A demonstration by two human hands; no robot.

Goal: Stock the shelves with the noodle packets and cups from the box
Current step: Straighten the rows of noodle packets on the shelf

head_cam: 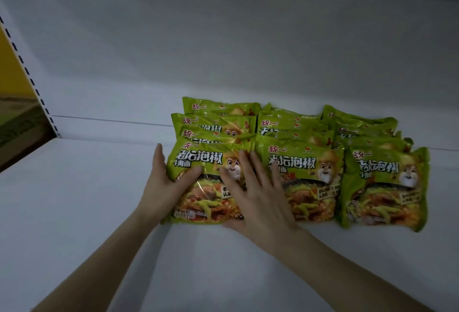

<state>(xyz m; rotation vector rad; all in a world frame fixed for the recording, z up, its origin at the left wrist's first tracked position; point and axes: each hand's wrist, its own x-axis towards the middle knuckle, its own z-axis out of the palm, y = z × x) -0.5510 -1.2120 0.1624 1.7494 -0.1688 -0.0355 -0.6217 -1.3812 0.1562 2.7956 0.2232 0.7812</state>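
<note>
Found the front-left noodle packet (pixel 201 160) lying at the head of its row on the shelf (pixel 74 199), long axis running left to right. Pressed at its left edge by the left hand (pixel 161 185), fingers straight, thumb over the face. Covered on its right half by the right hand (pixel 260 202), spread flat, gripping nothing. Probably needed only a push backward.

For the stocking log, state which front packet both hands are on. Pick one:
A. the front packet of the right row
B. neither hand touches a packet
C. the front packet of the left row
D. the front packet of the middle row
C: the left hand presses on the left edge of the front-left packet, thumb on its face, and the right hand lies flat across its right side.
</note>
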